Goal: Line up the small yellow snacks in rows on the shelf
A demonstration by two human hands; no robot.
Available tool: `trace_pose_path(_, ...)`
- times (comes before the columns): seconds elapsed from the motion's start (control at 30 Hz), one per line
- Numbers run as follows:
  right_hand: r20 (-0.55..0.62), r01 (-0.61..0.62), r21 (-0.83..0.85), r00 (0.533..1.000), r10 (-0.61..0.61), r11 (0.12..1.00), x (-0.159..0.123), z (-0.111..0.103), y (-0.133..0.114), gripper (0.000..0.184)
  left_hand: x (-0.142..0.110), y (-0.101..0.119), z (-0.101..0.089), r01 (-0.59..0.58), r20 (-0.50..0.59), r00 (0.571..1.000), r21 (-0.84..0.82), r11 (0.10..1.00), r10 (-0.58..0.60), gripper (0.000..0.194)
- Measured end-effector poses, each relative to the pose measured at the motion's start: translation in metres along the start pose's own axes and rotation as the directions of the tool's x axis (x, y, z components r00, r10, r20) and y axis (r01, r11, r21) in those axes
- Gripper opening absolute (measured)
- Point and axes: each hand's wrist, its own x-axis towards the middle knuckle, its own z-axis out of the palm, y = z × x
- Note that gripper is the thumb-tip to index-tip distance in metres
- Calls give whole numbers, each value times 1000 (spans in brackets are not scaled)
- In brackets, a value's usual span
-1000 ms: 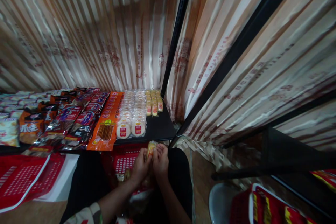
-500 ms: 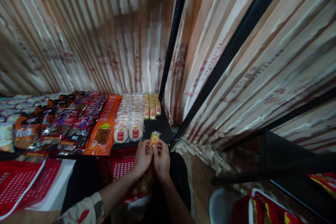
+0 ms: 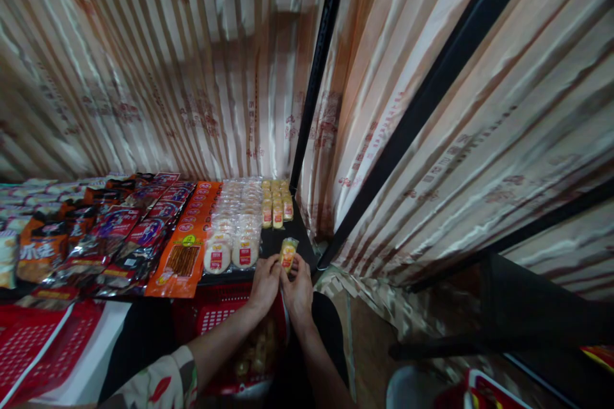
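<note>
Between my two hands, near the shelf's front edge, is a small yellow wrapped snack (image 3: 288, 254) with an orange-red label. My left hand (image 3: 265, 282) pinches its left side, and my right hand (image 3: 297, 286) grips its lower right with thumb and fingers. Just beyond, rows of similar small yellow packets (image 3: 277, 212) stand at the right end of the black shelf (image 3: 278, 241). Left of them are rows of round white wrapped crackers (image 3: 245, 249) with red labels. Below my forearms is a red basket (image 3: 225, 313) with yellowish packets inside, partly hidden by my arms.
Orange snack bags (image 3: 180, 255), dark red packets (image 3: 127, 255) and orange-black bags (image 3: 43, 249) fill the shelf leftward. Black metal posts (image 3: 316, 86) and pleated curtains (image 3: 215, 77) bound the space. Another red basket (image 3: 52, 339) is at lower left, and a stool-like grey shape (image 3: 412, 386) at lower right.
My hands have shifted slightly right with the snack, which now shows more of its label. The view has tilted up a little, so the shelf sits lower in the picture.
</note>
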Motion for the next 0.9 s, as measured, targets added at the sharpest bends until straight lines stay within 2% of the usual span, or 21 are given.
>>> trace_pose_path(0.2,-45,39,-51,998,-41,998,11,11,11,44,16,1,10,7,-3,1000,39,999,-7,38)
trace_pose_path(0.4,-94,121,-91,987,-129,989,28,16,25,44,29,5,17,40,52,998,71,997,-44,38)
trace_pose_path(0.63,-79,138,-152,985,-152,979,48,22,32,47,43,12,25,88,56,994,39,995,-90,41)
trace_pose_path(0.9,-120,125,-128,983,-140,984,76,35,41,46,60,13,34,-18,75,997,24,1000,16,39)
